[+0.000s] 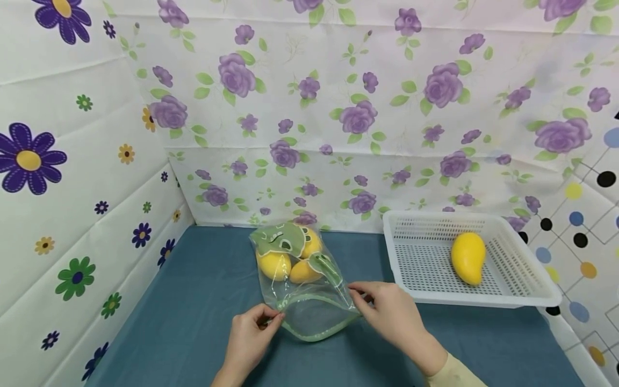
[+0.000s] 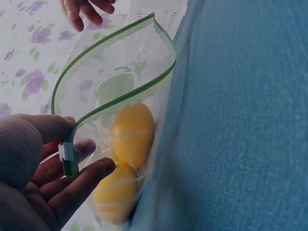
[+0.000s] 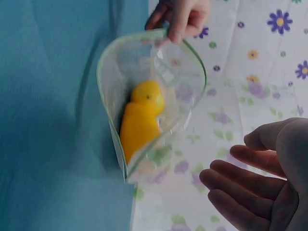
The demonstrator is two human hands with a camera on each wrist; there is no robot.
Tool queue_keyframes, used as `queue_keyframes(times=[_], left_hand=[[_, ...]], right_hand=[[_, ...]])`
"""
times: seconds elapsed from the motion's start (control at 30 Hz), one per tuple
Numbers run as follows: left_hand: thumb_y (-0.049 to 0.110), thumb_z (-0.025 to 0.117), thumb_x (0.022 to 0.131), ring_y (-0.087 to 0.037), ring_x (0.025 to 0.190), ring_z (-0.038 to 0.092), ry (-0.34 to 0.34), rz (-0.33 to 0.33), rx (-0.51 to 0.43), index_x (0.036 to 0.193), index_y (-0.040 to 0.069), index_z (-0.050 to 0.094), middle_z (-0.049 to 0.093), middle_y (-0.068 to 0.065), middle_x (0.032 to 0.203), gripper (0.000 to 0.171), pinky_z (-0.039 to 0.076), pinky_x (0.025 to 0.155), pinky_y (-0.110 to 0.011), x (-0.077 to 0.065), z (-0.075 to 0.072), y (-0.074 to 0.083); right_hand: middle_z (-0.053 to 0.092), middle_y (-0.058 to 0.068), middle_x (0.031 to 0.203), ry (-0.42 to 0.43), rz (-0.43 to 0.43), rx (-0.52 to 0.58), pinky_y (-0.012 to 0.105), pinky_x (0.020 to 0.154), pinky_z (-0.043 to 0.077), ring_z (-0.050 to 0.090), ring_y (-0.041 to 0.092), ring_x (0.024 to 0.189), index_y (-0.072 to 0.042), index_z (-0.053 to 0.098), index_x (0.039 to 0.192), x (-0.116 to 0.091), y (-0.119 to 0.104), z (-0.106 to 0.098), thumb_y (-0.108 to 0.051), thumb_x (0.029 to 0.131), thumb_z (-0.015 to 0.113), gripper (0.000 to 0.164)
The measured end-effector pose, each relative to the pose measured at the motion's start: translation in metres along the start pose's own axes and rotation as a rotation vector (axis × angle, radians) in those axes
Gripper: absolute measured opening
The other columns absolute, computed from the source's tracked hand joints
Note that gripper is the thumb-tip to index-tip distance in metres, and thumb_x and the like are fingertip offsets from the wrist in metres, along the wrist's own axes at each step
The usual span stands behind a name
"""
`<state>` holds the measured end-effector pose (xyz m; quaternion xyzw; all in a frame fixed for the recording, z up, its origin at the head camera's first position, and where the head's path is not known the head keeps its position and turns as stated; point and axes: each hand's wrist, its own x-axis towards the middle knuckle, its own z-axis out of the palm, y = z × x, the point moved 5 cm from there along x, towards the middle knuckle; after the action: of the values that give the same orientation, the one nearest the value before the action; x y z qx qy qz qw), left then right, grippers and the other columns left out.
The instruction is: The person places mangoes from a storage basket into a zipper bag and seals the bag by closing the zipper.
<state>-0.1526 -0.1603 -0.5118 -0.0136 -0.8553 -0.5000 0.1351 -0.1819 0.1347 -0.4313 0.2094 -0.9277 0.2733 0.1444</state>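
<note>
A clear zip bag (image 1: pixel 314 317) with a green rim and green printed pictures lies on the table, its mouth spread toward me. Inside are three yellow fruits (image 1: pixel 274 266), two of them showing in the left wrist view as rounded yellow-orange shapes (image 2: pixel 133 134). My left hand (image 1: pixel 251 333) pinches the left corner of the mouth, beside a white slider (image 2: pixel 66 151). My right hand (image 1: pixel 389 312) is by the right corner; in the right wrist view that hand (image 3: pixel 255 183) has its fingers spread apart from the bag and holds nothing.
A white plastic basket (image 1: pixel 406 269) stands at the back right with one yellow mango (image 1: pixel 468 258) in it. The table (image 1: pixel 193 301) has a blue cloth. Flower-patterned sheets (image 1: pixel 300 107) hang behind and at the left, a dotted one (image 1: pixel 590 258) at the right.
</note>
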Motion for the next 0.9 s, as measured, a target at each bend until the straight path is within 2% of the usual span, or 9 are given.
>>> queue_keyframes(times=[0.13,0.27,0.4,0.7,0.8,0.9], left_hand=[[0.011,0.086,0.093,-0.003,0.067,0.069,-0.004,-0.001,-0.002,0.084,0.021,0.078,0.076,0.011,0.081,0.016,0.056,0.059,-0.025,0.0,-0.001,0.0],[0.012,0.086,0.093,-0.003,0.067,0.069,-0.003,-0.005,0.001,0.083,0.022,0.078,0.076,0.012,0.08,0.016,0.056,0.059,-0.025,0.0,-0.002,-0.001],[0.012,0.087,0.093,-0.003,0.066,0.068,0.0,-0.006,0.005,0.083,0.023,0.078,0.076,0.012,0.08,0.017,0.055,0.059,-0.024,-0.001,-0.004,-0.001],[0.013,0.086,0.093,-0.003,0.065,0.067,0.002,0.004,0.014,0.082,0.023,0.077,0.075,0.013,0.079,0.017,0.054,0.058,-0.024,-0.001,-0.004,-0.001],[0.013,0.086,0.093,-0.003,0.064,0.066,0.0,0.005,0.018,0.082,0.024,0.077,0.074,0.014,0.078,0.018,0.054,0.057,-0.024,0.0,-0.003,-0.001],[0.013,0.086,0.093,-0.003,0.064,0.066,-0.001,0.006,0.018,0.082,0.024,0.077,0.074,0.014,0.078,0.018,0.054,0.057,-0.024,0.0,-0.003,-0.001]], right_hand=[[0.078,-0.014,0.09,0.036,0.032,0.014,0.022,0.058,0.051,0.06,-0.007,0.066,-0.027,0.085,0.109,0.001,0.016,-0.012,-0.022,0.1,0.08,0.012],[0.079,-0.012,0.092,0.071,0.05,0.0,0.025,0.061,0.056,0.066,-0.002,0.069,-0.023,0.085,0.111,0.0,0.034,-0.024,-0.021,0.1,0.079,0.012],[0.08,-0.008,0.095,0.098,0.061,-0.025,0.031,0.066,0.061,0.073,0.006,0.074,-0.019,0.085,0.113,-0.001,0.05,-0.034,-0.021,0.102,0.078,0.013],[0.081,0.0,0.095,0.156,0.108,-0.073,0.044,0.068,0.063,0.076,0.017,0.075,-0.013,0.085,0.113,-0.007,0.086,-0.055,-0.02,0.102,0.076,0.015],[0.081,0.003,0.096,0.176,0.124,-0.078,0.043,0.067,0.063,0.076,0.019,0.076,-0.01,0.084,0.112,-0.008,0.096,-0.062,-0.019,0.102,0.075,0.016],[0.081,0.006,0.097,0.17,0.159,-0.076,0.036,0.063,0.061,0.075,0.02,0.076,-0.007,0.083,0.114,-0.01,0.107,-0.067,-0.02,0.104,0.073,0.019]])
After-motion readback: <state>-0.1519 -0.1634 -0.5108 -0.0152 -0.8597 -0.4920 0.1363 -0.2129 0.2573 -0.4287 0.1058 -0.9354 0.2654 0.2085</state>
